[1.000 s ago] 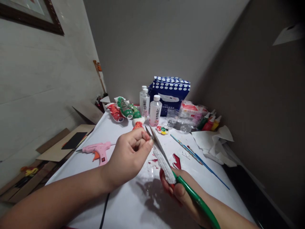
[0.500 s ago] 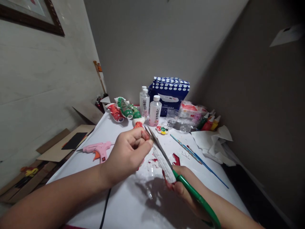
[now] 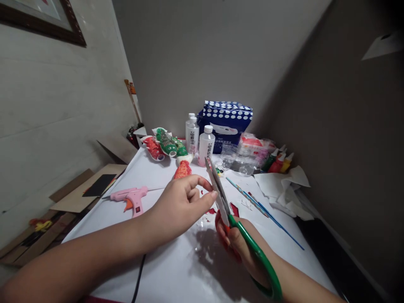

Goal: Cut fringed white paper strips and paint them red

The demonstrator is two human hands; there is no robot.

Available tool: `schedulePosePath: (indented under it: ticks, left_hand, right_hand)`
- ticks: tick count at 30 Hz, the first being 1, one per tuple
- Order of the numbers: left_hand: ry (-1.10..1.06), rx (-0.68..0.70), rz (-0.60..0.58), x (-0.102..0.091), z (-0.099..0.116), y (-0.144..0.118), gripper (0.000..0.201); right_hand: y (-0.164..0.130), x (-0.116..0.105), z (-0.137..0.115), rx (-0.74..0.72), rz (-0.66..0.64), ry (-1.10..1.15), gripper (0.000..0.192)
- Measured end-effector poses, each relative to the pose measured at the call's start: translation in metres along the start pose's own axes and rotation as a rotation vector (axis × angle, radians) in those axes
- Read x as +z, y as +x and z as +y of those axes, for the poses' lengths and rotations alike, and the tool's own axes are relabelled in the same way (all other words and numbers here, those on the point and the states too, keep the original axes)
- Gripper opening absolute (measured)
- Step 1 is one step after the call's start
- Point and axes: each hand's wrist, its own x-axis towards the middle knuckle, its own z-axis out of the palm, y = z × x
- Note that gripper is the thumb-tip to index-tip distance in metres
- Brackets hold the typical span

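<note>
My right hand [image 3: 249, 242] is closed around the green-handled scissors [image 3: 260, 252], whose blades point up and away, slightly apart. A narrow white textured strip [image 3: 223, 207] lies along the blades, its lower end by my right fingers. With thumb and forefinger pinched close to the blades, my left hand [image 3: 186, 202] grips the edge of this strip; the exact contact is small. Red stains mark fingertips on both hands. Just beyond my left hand sits a red-orange painted piece with a white rim [image 3: 183, 167].
A pink glue gun [image 3: 134, 198] lies left on the white-covered table [image 3: 170, 269]. Behind are painted fish shapes [image 3: 166, 143], bottles [image 3: 206, 145] and a blue bag [image 3: 227, 122]. Paintbrushes [image 3: 252, 200], crumpled white paper [image 3: 284, 185] and paint bottles [image 3: 277, 162] are on the right.
My left hand has shifted right and its fingers have straightened somewhat. The scissors have turned more upright, and the white strip now shows nearly edge-on.
</note>
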Motion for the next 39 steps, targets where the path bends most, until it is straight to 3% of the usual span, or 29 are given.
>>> schedulePosePath:
  ticks: [5, 12, 21, 27, 39]
  left_hand:
    - [0.179, 0.045, 0.011, -0.002, 0.003, -0.004, 0.027]
    - [0.308, 0.099, 0.003, -0.005, 0.001, -0.003, 0.031]
    - [0.202, 0.104, -0.12, -0.01, -0.005, 0.004, 0.035]
    - [0.14, 0.141, -0.178, -0.011, -0.002, 0.005, 0.035]
    - [0.086, 0.119, -0.147, -0.01, 0.008, 0.004, 0.032]
  right_hand:
    - [-0.001, -0.002, 0.006, 0.026, 0.013, -0.005, 0.064]
    - [0.0, 0.002, -0.013, 0.043, -0.052, 0.012, 0.069]
    - [-0.004, -0.005, -0.005, -0.028, -0.123, 0.06, 0.063]
    - [-0.009, -0.003, -0.007, -0.071, -0.073, 0.05, 0.061]
    - [-0.008, 0.003, -0.006, -0.144, -0.046, 0.07, 0.062]
